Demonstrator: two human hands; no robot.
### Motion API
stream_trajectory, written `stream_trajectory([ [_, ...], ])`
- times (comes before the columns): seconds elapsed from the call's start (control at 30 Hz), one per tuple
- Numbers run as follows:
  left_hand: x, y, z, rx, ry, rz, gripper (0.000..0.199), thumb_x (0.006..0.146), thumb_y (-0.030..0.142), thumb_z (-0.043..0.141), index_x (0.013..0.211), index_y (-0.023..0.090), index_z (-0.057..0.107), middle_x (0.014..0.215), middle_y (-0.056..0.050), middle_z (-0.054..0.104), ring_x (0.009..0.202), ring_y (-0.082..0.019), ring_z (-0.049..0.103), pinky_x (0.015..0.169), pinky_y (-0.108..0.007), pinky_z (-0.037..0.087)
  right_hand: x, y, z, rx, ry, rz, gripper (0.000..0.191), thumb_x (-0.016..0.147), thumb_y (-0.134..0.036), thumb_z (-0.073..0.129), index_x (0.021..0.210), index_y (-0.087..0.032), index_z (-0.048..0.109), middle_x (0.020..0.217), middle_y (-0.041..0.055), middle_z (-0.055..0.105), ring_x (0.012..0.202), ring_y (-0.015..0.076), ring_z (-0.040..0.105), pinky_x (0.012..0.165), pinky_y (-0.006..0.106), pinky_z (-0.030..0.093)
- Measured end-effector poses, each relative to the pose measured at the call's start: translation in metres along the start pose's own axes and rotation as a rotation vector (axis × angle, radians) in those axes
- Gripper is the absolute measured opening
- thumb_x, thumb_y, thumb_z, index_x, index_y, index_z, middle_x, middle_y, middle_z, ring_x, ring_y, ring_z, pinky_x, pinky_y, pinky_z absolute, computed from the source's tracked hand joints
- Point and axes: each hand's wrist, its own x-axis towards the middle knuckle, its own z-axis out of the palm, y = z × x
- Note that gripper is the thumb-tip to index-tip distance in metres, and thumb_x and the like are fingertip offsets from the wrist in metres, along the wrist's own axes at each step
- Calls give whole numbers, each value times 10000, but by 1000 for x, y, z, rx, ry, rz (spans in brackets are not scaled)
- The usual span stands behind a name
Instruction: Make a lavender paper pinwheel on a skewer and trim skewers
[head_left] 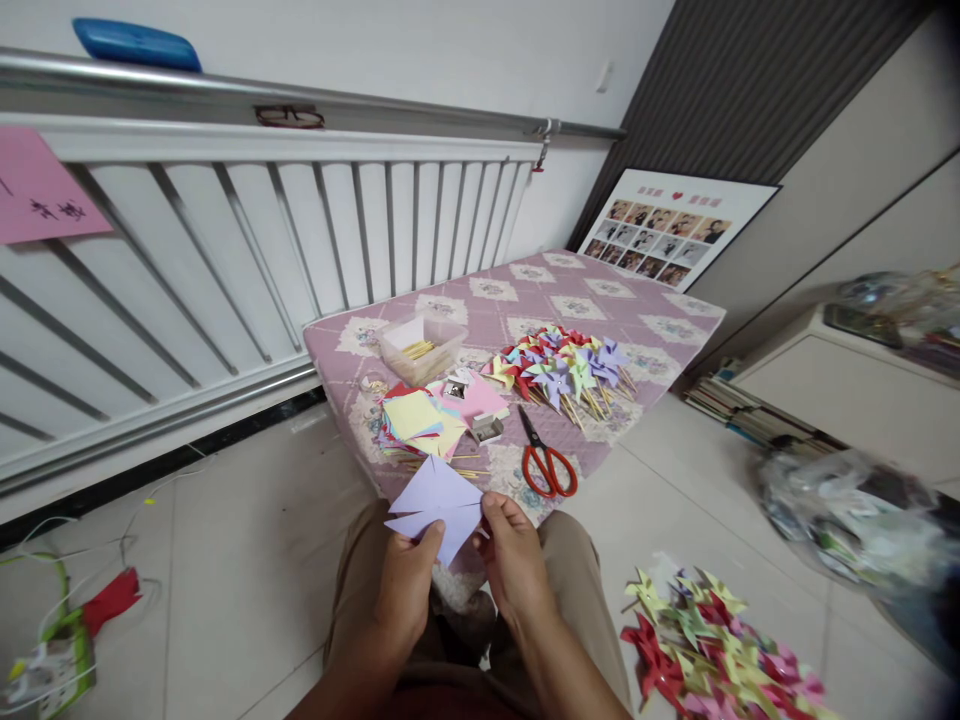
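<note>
The left hand point(409, 580) has its thumb on top of a purple paper square point(439, 510), its other fingers tucked under. The right hand point(514, 560) pinches the square's right corner between thumb and forefinger. The square, cut in from its left corner, is held over the lap at the table's near end, between the knees, so the legs point(576, 560) bound the hands on both sides. On the floor to the right lies a heap of paper pinwheels point(720, 650); to the left, a power strip point(75, 650) with loose wires.

Just past the square, thin sticks point(469, 472) lie across the cloth-covered table point(660, 330), with red-handled scissors point(550, 470) to their right, handles toward the person. Beyond the sticks sit a stack of coloured paper point(412, 415) and a small open box point(489, 430), then a clear tub point(446, 350) with more sticks. A second bunch of pinwheels point(559, 372) fills the middle, reaching near the right edge. The left edge runs beside a radiator point(442, 220), with bare cloth stretching beyond the pinwheels to a photo board point(671, 225) at the far end
</note>
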Motion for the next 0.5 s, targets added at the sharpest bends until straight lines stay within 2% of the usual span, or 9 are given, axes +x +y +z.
stream_trajectory([
  [0.33, 4, -12, -3, -88, -27, 5, 390, 726, 405, 717, 1034, 166, 704, 1064, -121, 762, 889, -254, 706, 773, -327, 530, 4, 8, -4, -71, -2, -40, 328, 662, -495, 824, 692, -214, 659, 597, -49, 607, 528, 113, 455, 515, 236, 366],
  [0.5, 2, -5, -1, -8, 9, -1, 411, 714, 411, 705, 1037, 159, 708, 1039, -130, 768, 878, -266, 711, 750, -328, 532, 3, 7, -4, -82, -1, -49, 333, 650, -495, 835, 672, -218, 653, 583, -53, 596, 515, 108, 436, 494, 230, 352],
])
